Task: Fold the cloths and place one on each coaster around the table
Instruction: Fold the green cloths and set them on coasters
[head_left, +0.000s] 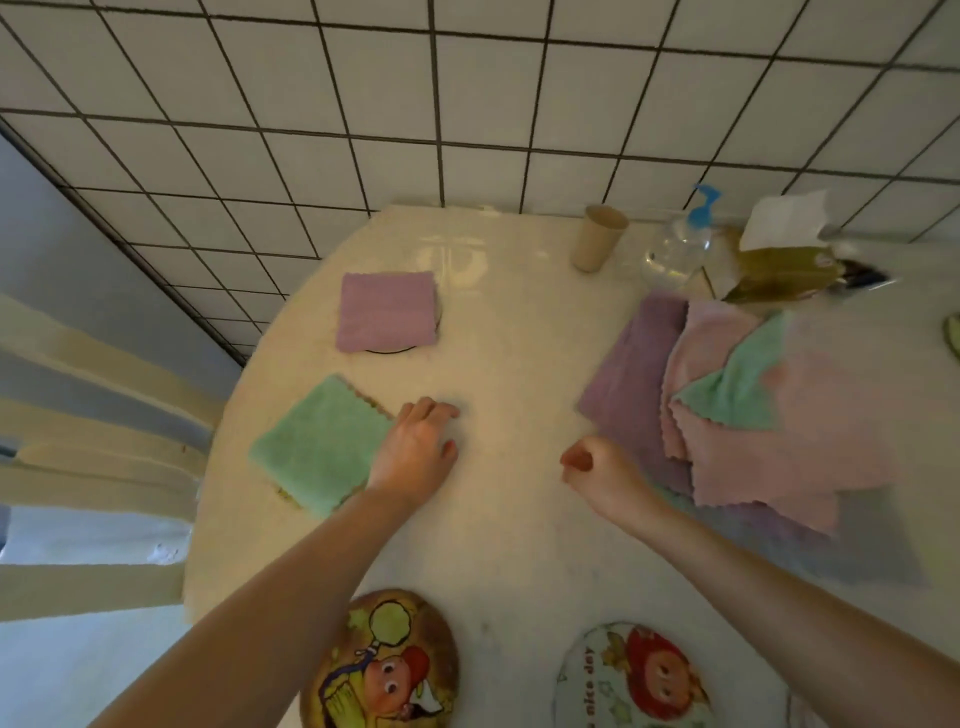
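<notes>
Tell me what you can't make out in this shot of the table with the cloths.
- Coaster under folded green cloth: almost fully covered, head view.
- Count of cloths in the unfolded pile: they overlap.
- Small green object: cut by the right edge.
- Print on the olive tissue pack: blurred.

My lower-right cartoon coaster (631, 680), words along its left rim reading "nice day", nothing else I can read

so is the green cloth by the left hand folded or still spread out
Folded. The green cloth lies as a compact square with layered edges showing at its top and bottom corners, unlike the loose cloth pile. The left hand rests beside it.
</notes>
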